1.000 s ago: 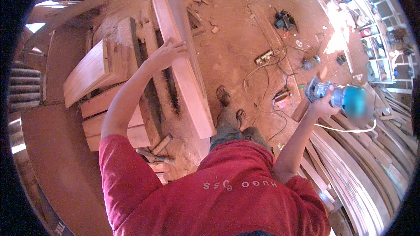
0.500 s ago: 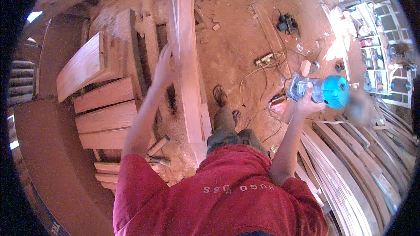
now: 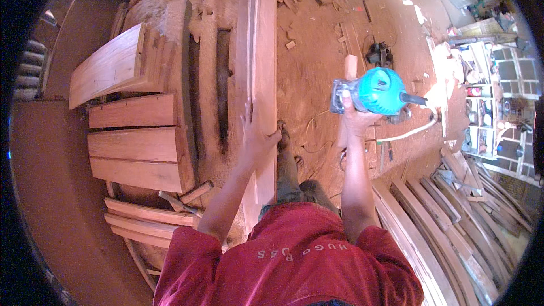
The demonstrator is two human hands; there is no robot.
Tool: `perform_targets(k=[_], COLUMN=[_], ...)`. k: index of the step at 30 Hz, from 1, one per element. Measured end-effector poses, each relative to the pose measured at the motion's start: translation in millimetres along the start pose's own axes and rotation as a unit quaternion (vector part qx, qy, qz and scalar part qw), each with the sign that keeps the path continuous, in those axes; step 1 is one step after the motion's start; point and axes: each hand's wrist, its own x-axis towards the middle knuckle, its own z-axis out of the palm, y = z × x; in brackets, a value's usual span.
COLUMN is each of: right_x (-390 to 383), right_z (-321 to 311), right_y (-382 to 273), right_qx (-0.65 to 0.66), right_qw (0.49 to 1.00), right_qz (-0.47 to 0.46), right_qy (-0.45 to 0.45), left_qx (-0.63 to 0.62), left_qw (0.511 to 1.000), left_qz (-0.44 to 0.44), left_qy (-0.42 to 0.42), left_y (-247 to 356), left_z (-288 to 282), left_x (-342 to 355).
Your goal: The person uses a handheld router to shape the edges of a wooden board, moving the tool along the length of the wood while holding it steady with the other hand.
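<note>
A long, pale wooden plank (image 3: 265,51) runs away from me, left of my legs. My left hand (image 3: 258,144) lies across it, with the fingers along its left side and the thumb over its right edge, gripping it. Off to the right of the plank, my right hand (image 3: 358,122) is wrapped round a blue trim router (image 3: 381,92) with a clear base. The router is held on its side in the air, its base facing left towards the plank and its dark cord end facing right. The underside of the plank is hidden.
Cut boards (image 3: 133,143) lie in a row on the left, beside thick timbers (image 3: 209,79). Curved wooden strips (image 3: 430,221) are piled at lower right. A dark power tool (image 3: 378,54) sits on the dusty floor, with cords and wood scraps about. A white shelf rack (image 3: 481,107) stands far right.
My left hand has come down and right onto the plank. My right hand has swung the trim router leftward, nearer the plank, and turned it. The view has shifted a little.
</note>
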Motion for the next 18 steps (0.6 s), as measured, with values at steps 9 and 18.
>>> perform_targets(k=[9,18], right_x=[8.6,18.5], right_z=[104.3,186.3], right_y=[22.2,57.9], right_qx=[0.081,0.126], right_qw=[0.987,0.983], right_qz=[0.049,0.034], right_qy=[-0.132,-0.127], left_qx=[0.004,0.025], left_qw=[1.000,0.998], left_qz=[-0.023,-0.050], left_qy=[0.010,0.032], left_y=[-7.8,-16.5], left_z=[7.7,5.7], left_x=[28.0,19.0])
